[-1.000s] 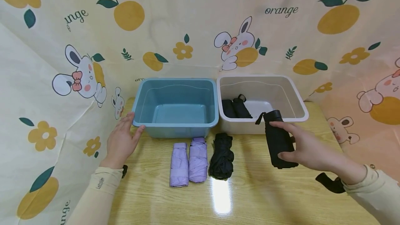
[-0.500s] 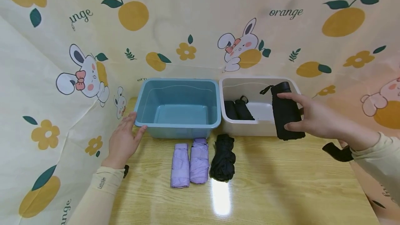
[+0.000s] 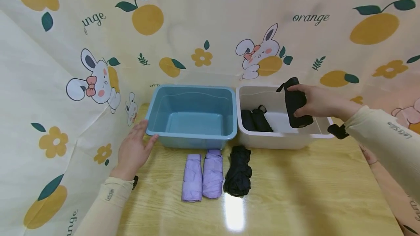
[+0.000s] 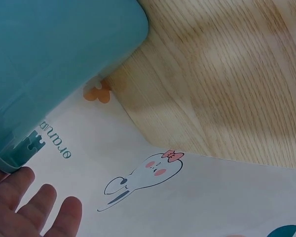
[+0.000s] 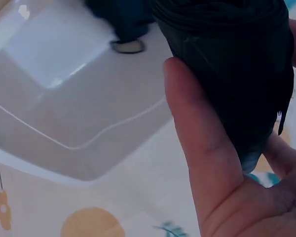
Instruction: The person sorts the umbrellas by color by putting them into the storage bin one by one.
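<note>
My right hand (image 3: 316,101) grips a black folded umbrella (image 3: 295,101) with a small strap, held tilted over the right part of the cream bin (image 3: 279,140). In the right wrist view the thumb and fingers lie round the umbrella (image 5: 227,74). Two more black umbrellas (image 3: 261,121) lie at the left inside that bin. My left hand (image 3: 134,150), fingers extended, touches the front left corner of the blue bin (image 3: 193,139). On the table in front lie two purple folded umbrellas (image 3: 192,178) and a crumpled-looking black one (image 3: 238,172), side by side.
Both bins stand side by side on the wood-grain table (image 3: 279,196). A printed cloth (image 3: 210,21) with oranges and rabbits hangs behind and at both sides. The blue bin has nothing inside.
My right hand has carried the black umbrella up and away from me, from in front of the cream bin to over it. The left hand stays at the blue bin.
</note>
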Demonstrator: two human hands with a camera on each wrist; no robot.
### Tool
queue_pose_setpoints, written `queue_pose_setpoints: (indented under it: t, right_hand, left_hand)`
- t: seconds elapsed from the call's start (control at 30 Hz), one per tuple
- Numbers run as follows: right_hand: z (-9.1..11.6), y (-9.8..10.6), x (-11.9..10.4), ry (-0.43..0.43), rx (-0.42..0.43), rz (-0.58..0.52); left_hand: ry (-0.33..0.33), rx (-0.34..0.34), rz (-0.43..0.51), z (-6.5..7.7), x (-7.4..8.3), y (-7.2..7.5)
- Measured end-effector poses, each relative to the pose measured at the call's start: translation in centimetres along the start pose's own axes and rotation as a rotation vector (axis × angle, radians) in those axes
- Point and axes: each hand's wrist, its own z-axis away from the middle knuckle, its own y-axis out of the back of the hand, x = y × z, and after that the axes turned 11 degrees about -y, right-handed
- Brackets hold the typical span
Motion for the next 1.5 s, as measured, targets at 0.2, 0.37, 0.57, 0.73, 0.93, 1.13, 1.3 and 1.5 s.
queue_pose_setpoints:
  t: [0.2,0.37,0.57,0.73,0.93,1.13,1.3,1.5]
  right_hand:
    - [-3.8,-2.2,1.0,0.014,-0.053,0.041]
    - [-6.1,-3.8,1.3,0.018,-0.135,0.074]
    - [-8.1,-4.7,1.7,-0.054,-0.245,0.036]
    - [-9.4,-5.3,1.6,-0.089,-0.298,0.020]
    - [-10.7,-6.0,1.5,-0.080,-0.358,0.026]
    - [-12.1,-6.8,1.4,-0.107,-0.413,-0.007]
    - [-13.0,-7.6,1.5,-0.120,-0.434,-0.010]
    - [-13.5,-8.8,1.7,-0.098,-0.453,0.048]
  left_hand:
    - [-0.014,-0.001,-0.003,0.1,0.1,-0.4]
    - [-0.005,0.008,-0.003,0.2,0.0,-0.3]
    - [-0.016,0.018,-0.012,0.1,0.1,0.0]
    - [-0.015,0.024,-0.020,0.1,0.2,0.0]
    - [-0.017,0.028,-0.028,0.1,0.0,-0.1]
    - [-0.012,0.020,-0.035,0.1,-0.4,0.0]
    - [-0.004,0.009,-0.041,0.1,-0.5,-0.1]
    - [-0.020,0.016,-0.034,-0.2,-0.4,-0.2]
